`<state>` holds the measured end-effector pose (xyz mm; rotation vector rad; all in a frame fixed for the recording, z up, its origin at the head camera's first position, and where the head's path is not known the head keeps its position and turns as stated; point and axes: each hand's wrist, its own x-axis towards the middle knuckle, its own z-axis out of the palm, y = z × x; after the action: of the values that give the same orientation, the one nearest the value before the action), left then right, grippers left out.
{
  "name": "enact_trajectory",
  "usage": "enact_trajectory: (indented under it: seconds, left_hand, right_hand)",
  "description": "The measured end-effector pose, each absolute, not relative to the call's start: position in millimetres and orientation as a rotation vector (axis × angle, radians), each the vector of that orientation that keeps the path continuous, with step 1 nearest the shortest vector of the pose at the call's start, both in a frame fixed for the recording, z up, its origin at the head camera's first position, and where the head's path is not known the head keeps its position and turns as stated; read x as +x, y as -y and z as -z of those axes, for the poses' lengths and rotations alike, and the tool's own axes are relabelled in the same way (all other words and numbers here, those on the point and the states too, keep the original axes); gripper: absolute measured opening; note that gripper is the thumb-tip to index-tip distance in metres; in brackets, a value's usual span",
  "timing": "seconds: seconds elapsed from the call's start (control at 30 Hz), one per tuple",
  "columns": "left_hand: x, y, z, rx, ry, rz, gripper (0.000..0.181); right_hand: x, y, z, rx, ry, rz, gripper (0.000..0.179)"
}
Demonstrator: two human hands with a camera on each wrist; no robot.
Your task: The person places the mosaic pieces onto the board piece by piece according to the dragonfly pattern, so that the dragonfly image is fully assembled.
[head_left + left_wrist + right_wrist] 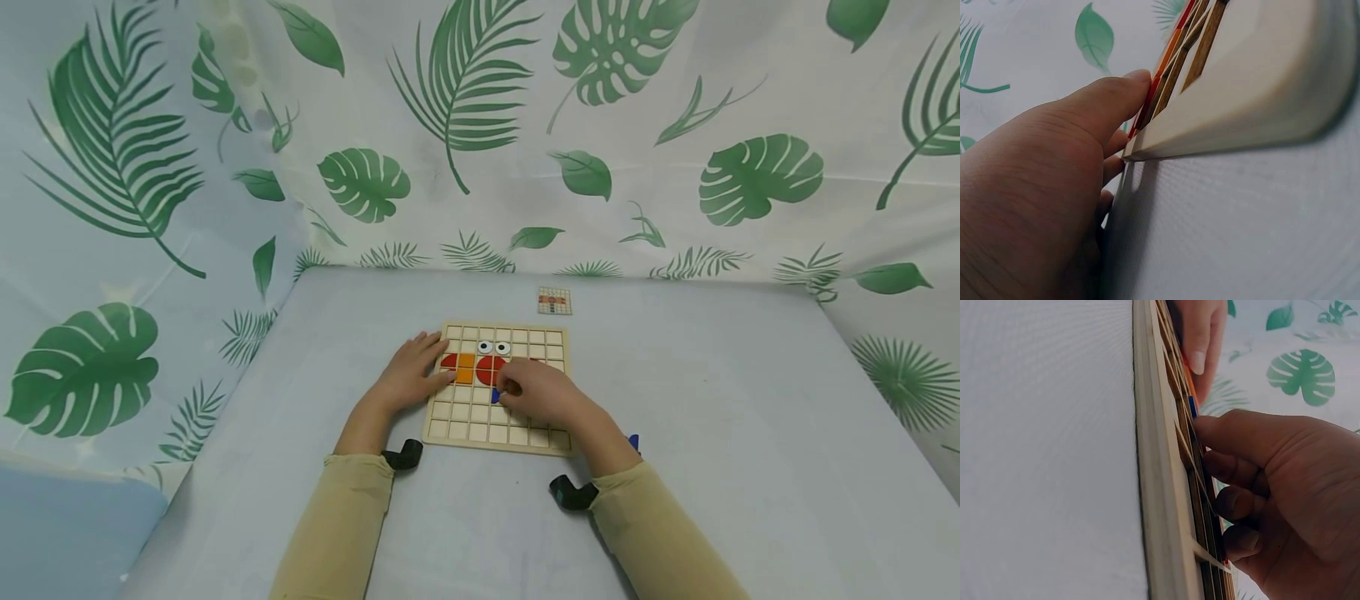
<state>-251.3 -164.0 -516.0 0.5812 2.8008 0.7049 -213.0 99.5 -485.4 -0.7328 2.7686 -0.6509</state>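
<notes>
a white curtain printed with green leaves stands behind a pale-covered table. a blue piece sits at a cell near the middle of a wooden grid board, just below a red disc. the right hand, fingers curled, pinches that blue piece between thumb and fingertips. the left hand lies open along the board's left edge, its thumb on top beside an orange square and a red half-round. two eye pieces sit above the disc. beyond the board lies a small picture card; another blue shape shows beside the right forearm. both sleeves are tan, with a black device at each wrist.
</notes>
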Motion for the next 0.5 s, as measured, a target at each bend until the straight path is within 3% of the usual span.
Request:
enact_trajectory:
  seconds: [0.5]
  left_hand:
    - [-248.4, 163.2, 514.3, 0.6, -2.809, -0.739, 0.069]
  right_hand:
    - [-214.9, -107.8, 471.9, -0.728, -2.74, 0.738, 0.003]
